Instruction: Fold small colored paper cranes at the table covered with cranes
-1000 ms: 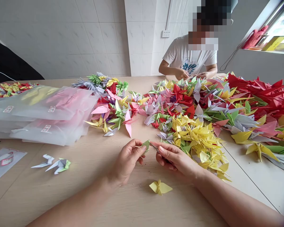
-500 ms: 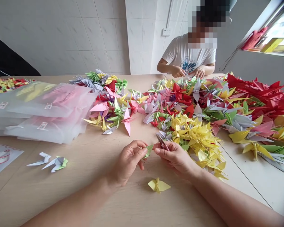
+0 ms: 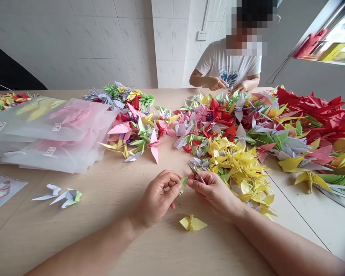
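My left hand (image 3: 162, 197) pinches a small green folded paper piece (image 3: 183, 185) between thumb and fingers; the fingers cover part of it. Just to its right, my right hand (image 3: 211, 189) is closed around a pair of small scissors (image 3: 196, 173), whose metal tips point up and left. The right fingertips are close to the green paper; whether they touch it I cannot tell. Below the hands lies a yellow paper crane (image 3: 193, 224). A heap of yellow paper cranes (image 3: 235, 161) borders my right hand.
Mixed coloured cranes (image 3: 143, 130) spread across the table (image 3: 109, 230), with red ones (image 3: 313, 115) at right. Frosted bags (image 3: 54, 138) are stacked at left. Two white-grey cranes (image 3: 69, 197) lie before them. A co-worker (image 3: 230, 65) sits opposite, hands at a small item.
My left hand has turned the green paper so it stands more upright, its tip pointing up. My right hand keeps the scissors in nearly the same place. The view has shifted slightly.
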`<state>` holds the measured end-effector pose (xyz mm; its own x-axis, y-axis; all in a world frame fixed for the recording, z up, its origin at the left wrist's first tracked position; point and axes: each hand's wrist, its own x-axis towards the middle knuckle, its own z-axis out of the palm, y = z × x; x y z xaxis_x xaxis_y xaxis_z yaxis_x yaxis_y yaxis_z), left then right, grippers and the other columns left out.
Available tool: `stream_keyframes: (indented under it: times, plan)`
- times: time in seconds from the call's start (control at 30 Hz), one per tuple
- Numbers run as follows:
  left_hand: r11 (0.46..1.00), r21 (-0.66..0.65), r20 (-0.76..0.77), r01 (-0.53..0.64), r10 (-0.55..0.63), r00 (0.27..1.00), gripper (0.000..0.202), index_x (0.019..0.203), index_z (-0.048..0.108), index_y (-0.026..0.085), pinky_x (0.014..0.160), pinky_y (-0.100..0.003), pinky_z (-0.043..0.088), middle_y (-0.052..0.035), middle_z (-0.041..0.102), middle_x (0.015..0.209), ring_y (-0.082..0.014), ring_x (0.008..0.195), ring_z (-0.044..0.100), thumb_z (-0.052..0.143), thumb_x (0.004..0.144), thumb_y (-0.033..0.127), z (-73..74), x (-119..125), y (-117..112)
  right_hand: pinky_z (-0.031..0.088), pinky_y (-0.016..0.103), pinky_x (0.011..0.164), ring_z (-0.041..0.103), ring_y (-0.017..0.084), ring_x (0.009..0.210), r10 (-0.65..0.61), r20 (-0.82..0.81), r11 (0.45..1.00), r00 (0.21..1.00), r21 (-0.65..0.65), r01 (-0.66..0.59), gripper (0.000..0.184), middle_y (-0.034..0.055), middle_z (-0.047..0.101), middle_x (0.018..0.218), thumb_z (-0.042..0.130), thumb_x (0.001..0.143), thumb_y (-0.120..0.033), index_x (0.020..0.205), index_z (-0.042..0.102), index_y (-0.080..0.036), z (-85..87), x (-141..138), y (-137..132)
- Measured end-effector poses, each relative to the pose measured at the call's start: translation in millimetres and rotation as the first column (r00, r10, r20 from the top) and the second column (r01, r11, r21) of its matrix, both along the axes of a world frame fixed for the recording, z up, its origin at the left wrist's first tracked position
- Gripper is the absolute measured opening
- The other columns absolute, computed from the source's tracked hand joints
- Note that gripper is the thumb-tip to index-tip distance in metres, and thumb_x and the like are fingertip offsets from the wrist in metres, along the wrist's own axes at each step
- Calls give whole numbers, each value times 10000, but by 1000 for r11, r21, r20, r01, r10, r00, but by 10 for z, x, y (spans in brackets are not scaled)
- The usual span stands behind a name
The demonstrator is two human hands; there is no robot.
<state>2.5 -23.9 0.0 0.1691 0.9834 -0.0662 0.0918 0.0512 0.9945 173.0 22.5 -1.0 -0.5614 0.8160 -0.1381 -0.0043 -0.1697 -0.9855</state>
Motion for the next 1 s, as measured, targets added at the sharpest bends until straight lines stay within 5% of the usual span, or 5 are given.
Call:
stream_keyframes:
  times: [1.0]
  plan:
    - [995, -41, -94, 96, -100, 991, 238, 830, 637, 164, 438, -186, 467, -57, 507, 1000, -120, 682, 500, 501, 834, 359, 5, 42, -10, 238, 229, 500, 264, 95, 545, -82, 125, 982, 989, 179, 59, 239, -49, 337, 585, 556, 816, -327, 643, 503, -171, -26, -35, -37]
